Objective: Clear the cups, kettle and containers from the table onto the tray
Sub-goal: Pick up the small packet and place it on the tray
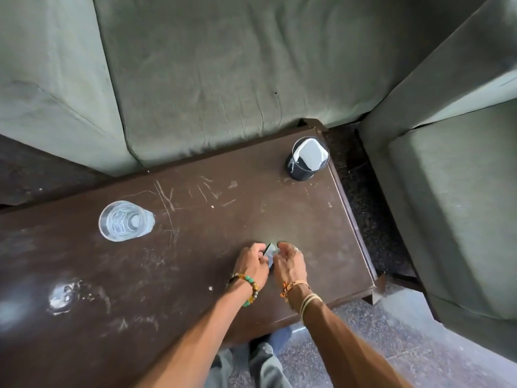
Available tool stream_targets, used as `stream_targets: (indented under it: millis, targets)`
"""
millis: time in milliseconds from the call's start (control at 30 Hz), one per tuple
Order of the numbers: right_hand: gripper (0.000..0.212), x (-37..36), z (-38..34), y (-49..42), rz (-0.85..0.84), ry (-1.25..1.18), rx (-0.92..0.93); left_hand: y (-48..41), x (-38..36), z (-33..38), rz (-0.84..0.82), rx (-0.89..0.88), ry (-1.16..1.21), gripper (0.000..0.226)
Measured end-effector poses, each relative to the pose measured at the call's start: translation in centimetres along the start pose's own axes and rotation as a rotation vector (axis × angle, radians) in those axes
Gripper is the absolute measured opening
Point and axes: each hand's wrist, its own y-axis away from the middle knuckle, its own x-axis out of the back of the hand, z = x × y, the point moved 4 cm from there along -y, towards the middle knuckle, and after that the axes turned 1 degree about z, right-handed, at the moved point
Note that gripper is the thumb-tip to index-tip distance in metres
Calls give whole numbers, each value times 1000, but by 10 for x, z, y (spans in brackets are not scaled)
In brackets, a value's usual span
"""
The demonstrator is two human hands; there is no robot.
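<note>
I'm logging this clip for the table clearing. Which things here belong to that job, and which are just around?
Part of the job:
clear drinking glass
dark cup with glossy lid
small flat silvery item, held by left hand and right hand

Just around:
scratched brown table
grey-green sofa

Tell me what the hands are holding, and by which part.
A small flat grey object, too small to identify, sits between both hands over the table. The left hand pinches its left edge, the right hand its right edge.
</note>
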Motion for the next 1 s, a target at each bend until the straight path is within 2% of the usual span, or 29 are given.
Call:
stream_targets:
  millis: [167,300,433,633,800,900,1000]
  targets:
    - [37,-6,5,-6,9,-113,-99,-7,-11,-13,-11,56,144,37]
    - [41,-2,-5,7,-12,-102,-80,4,0,-16,-24,122,307,35]
    - [39,7,-40,37,-19,-128,-31,20,34,-5,-5,111,410,34]
    - [42,27,-118,96,-62,-130,122,61,110,23,89,69,599,33]
    - [38,33,-176,164,-114,-36,305,123,180,35,216,37,711,30]
    - [27,21,-202,218,-163,31,412,174,215,20,313,75,826,33]
    - [28,-1,-225,290,-272,101,532,230,256,-12,424,115,1037,31]
